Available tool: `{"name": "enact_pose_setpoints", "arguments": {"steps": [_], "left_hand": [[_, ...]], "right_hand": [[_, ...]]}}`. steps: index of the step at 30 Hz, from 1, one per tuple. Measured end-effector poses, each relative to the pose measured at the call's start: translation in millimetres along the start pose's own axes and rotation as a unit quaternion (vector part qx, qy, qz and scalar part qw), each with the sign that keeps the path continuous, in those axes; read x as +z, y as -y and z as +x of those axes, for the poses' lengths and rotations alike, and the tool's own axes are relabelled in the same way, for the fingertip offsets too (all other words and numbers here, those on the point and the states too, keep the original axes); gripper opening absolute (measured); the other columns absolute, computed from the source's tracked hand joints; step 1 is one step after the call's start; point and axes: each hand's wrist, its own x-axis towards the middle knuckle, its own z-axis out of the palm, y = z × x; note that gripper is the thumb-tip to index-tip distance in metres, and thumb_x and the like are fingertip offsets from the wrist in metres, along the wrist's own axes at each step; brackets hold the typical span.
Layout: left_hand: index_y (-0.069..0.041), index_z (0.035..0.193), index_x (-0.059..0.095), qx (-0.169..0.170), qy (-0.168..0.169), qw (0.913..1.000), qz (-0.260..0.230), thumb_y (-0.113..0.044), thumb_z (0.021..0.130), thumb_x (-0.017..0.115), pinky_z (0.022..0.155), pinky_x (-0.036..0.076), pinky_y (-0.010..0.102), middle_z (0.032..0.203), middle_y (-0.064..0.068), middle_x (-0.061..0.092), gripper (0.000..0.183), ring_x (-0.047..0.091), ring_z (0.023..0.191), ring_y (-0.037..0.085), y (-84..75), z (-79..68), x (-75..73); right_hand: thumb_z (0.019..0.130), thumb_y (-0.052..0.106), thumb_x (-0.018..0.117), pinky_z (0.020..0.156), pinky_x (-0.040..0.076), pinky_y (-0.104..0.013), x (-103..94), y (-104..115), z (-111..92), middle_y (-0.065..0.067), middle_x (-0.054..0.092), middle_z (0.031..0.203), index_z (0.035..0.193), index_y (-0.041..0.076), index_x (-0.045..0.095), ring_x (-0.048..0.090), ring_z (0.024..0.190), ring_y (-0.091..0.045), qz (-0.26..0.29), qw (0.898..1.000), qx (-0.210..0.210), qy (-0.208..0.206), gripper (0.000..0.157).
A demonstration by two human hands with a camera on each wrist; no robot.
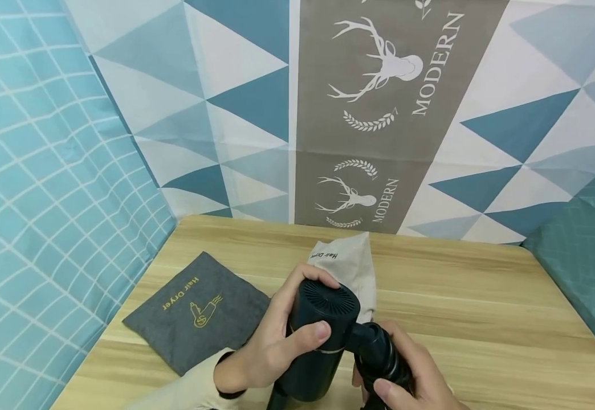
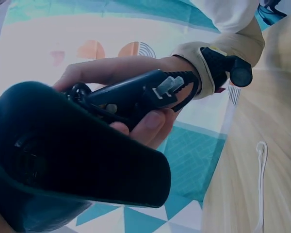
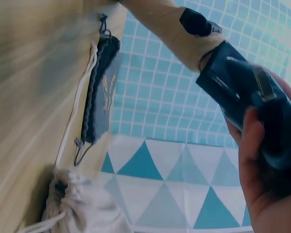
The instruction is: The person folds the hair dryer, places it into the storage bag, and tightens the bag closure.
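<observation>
A dark navy hair dryer is held low over the wooden table, its round rear grille facing me. My left hand grips the barrel, with the thumb across its side and the fingers over the top. My right hand is curled round the dryer's handle, which is bent to the right. In the left wrist view the barrel fills the foreground, and the right hand's fingers wrap the handle. The right wrist view shows the dryer above my right thumb.
A grey pouch printed "Hair Dryer" lies flat on the left of the table. A beige drawstring bag lies just behind the dryer, its white cord trailing on the wood. Patterned cloth walls close in the back and both sides.
</observation>
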Motion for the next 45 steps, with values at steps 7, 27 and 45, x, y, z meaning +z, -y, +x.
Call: {"name": "enact_pose_setpoints", "arguments": {"steps": [7, 27, 45], "left_hand": [[-0.001, 0.118, 0.036, 0.008, -0.017, 0.9998, 0.005, -0.014, 0.089, 0.048, 0.066, 0.051, 0.037, 0.101, 0.017, 0.05, 0.035, 0.056, 0.081, 0.021, 9.6, 0.5, 0.0], [-0.006, 0.117, 0.04, -0.002, -0.044, 0.9982, 0.04, -0.016, 0.088, 0.05, 0.062, 0.052, 0.037, 0.095, 0.014, 0.055, 0.032, 0.059, 0.076, 0.02, 17.8, 0.0, 0.0], [0.001, 0.116, 0.04, 0.047, -0.068, 0.9956, 0.042, -0.012, 0.087, 0.048, 0.066, 0.052, 0.037, 0.098, 0.017, 0.054, 0.032, 0.058, 0.082, 0.021, 10.5, -0.1, 7.1]], "right_hand": [[0.083, -0.015, 0.035, 0.053, 0.05, -0.031, 5.6, -3, 1, -0.012, 0.058, 0.079, 0.124, -0.006, 0.034, 0.059, 0.063, -0.017, -0.021, 0.999, -0.025, -0.041, 0.043], [0.085, -0.013, 0.037, 0.052, 0.049, -0.029, 13.9, -16, 3, -0.01, 0.058, 0.076, 0.122, -0.009, 0.037, 0.058, 0.06, -0.016, -0.052, 0.991, -0.067, -0.101, 0.038], [0.088, -0.01, 0.036, 0.052, 0.049, -0.03, 26.6, -13, 3, -0.011, 0.058, 0.075, 0.122, -0.01, 0.04, 0.059, 0.059, -0.018, -0.061, 0.982, -0.062, -0.165, 0.034]]}}
